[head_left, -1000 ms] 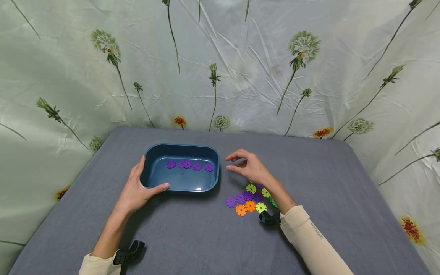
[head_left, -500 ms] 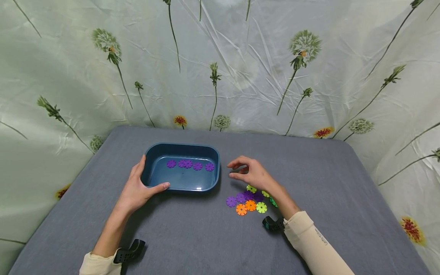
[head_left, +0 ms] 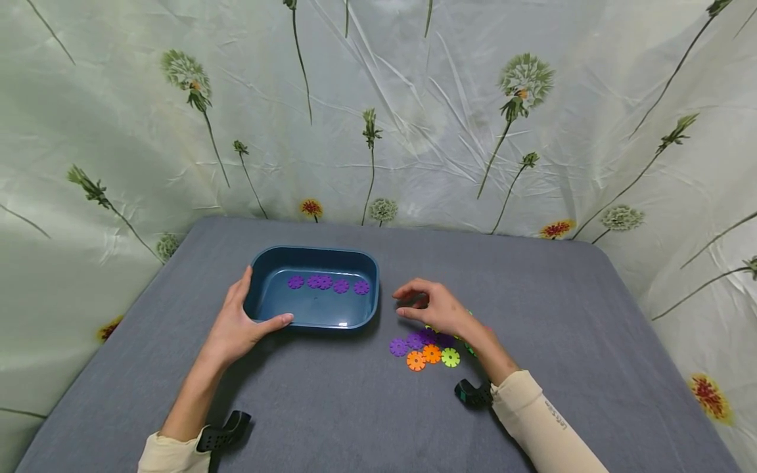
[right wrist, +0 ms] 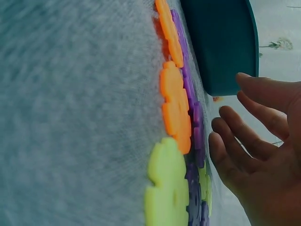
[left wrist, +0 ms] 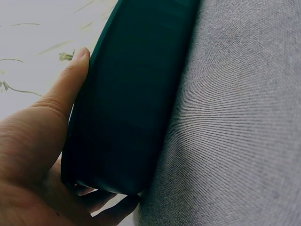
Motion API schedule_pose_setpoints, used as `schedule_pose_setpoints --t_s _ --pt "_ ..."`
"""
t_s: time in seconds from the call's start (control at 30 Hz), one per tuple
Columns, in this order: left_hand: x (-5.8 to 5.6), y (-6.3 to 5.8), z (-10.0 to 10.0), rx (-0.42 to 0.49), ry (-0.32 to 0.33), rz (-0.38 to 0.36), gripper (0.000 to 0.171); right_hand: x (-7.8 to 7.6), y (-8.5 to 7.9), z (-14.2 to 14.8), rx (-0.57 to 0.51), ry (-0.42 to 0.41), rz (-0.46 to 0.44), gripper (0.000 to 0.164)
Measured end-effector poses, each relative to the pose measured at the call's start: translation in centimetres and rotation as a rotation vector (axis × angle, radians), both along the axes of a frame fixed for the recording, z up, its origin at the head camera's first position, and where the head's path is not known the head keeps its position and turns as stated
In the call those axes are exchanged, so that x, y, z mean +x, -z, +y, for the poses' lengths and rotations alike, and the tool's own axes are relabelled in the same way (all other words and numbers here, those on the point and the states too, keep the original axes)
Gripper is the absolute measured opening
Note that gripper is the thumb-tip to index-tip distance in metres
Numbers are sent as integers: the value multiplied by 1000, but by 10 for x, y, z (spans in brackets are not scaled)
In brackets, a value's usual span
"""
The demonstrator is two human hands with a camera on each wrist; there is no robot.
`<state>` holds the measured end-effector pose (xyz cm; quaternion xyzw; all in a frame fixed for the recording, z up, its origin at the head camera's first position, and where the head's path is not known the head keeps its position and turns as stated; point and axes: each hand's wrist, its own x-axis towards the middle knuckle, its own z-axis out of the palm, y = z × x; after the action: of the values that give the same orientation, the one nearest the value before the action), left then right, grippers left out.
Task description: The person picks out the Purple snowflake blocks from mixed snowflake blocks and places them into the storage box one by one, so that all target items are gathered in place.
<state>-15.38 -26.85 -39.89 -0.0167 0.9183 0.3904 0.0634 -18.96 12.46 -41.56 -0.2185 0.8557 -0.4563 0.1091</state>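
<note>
My left hand (head_left: 236, 328) holds the left end of a blue rectangular plastic tub (head_left: 313, 314), thumb on its near rim. In the left wrist view, fingers curl round the tub's end (left wrist: 131, 103). Several purple notched flower-shaped discs (head_left: 296, 282) lie in a rough row inside, two of them overlapping. My right hand (head_left: 439, 309) hovers right of the tub, fingers loosely bent, with nothing between them. Beneath it lies a loose pile of discs: purple (head_left: 399, 347), orange (head_left: 416, 360) and yellow-green (head_left: 451, 357). The hand and forearm hide part of that pile.
A grey cloth-covered table (head_left: 355, 407) carries everything. Behind it hangs a pale curtain (head_left: 426, 131) printed with dandelions. Each wrist wears a black strap, the left one (head_left: 225, 432) near the table's front and the right one (head_left: 473, 393) beside the pile.
My right hand has drawn back slightly to the right and toward me, over the pile. My left hand and the tub stay in place, and the discs look unmoved.
</note>
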Motion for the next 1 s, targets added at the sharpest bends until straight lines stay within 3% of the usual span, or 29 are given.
schedule_pose_setpoints --t_s 1.0 --pt "1 0 1 -7 2 -4 133 10 -4 2 148 -274 -54 30"
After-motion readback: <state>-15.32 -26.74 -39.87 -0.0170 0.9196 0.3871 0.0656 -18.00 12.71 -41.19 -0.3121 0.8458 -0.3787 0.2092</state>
